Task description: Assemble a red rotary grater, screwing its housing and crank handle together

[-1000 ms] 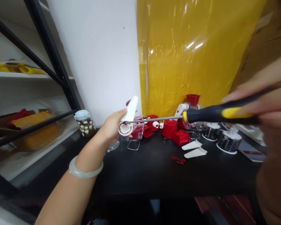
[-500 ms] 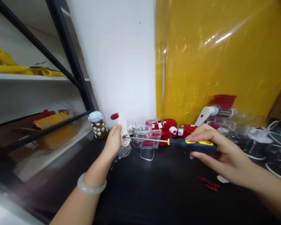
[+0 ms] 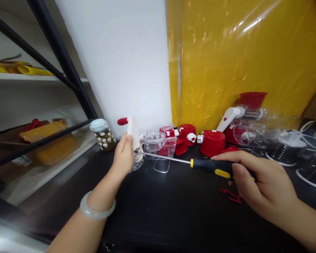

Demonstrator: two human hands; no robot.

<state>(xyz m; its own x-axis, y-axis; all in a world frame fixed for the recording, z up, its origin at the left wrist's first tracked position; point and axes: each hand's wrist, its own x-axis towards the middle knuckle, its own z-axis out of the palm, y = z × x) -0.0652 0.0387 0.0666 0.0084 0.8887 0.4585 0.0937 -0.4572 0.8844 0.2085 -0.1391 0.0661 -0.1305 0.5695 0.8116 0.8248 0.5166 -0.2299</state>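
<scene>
My left hand (image 3: 124, 157) grips a white crank handle (image 3: 131, 133) with a red knob, held upright over the black table (image 3: 173, 207). My right hand (image 3: 260, 182) holds a black-and-yellow screwdriver (image 3: 216, 168). Its long metal shaft runs left and the tip meets the round hub at the bottom of the crank handle. A pale green bangle (image 3: 96, 211) circles my left wrist.
Clear plastic cups (image 3: 158, 146), red housings (image 3: 212, 142) and an assembled red-and-white grater (image 3: 242, 112) stand along the yellow sheet. Metal grater drums (image 3: 284, 153) sit at right. A patterned jar (image 3: 102, 135) stands by the black shelf frame. Small red clips (image 3: 231, 196) lie near my right hand.
My right hand dropped from close to the camera down over the table, keeping the screwdriver tip at the crank hub. The crank turned from slanted to upright.
</scene>
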